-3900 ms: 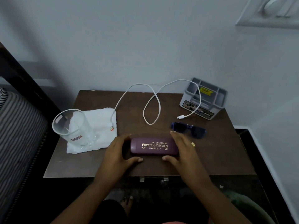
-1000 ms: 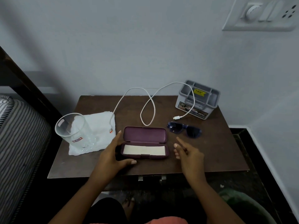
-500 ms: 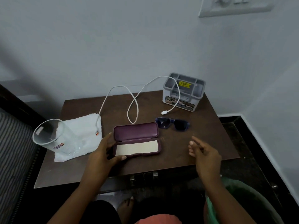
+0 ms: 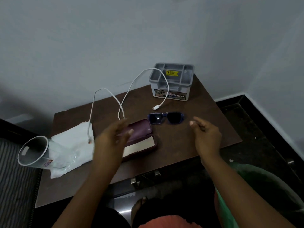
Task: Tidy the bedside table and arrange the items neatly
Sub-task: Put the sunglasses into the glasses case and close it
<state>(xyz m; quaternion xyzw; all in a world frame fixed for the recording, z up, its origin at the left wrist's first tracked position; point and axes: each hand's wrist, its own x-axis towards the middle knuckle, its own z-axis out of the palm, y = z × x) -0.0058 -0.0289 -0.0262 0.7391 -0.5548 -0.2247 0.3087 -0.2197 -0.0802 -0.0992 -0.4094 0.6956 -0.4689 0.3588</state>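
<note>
Head view: both my hands off the open case, fingers loose

Head view, compared with half a second ago: my left hand has let go of the glasses case and now hovers above its left end, blurred, fingers spread and holding nothing. My right hand sits right of centre over the bedside table, fingers loosely curled, empty, near the sunglasses but not touching them.

The case is still open in the middle of the frame, maroon lid tipped back, pale lining showing. The sunglasses lie folded just beyond its upper right corner, same spot as before. The white cable still loops from the grey organiser in the upper right of the table across to the white cloth at lower left; its plug end lies just above the sunglasses. The clear glass stands on the cloth at the left edge, looking tilted through the wide lens. The view has swung, so the table sits more diagonal in frame.
</note>
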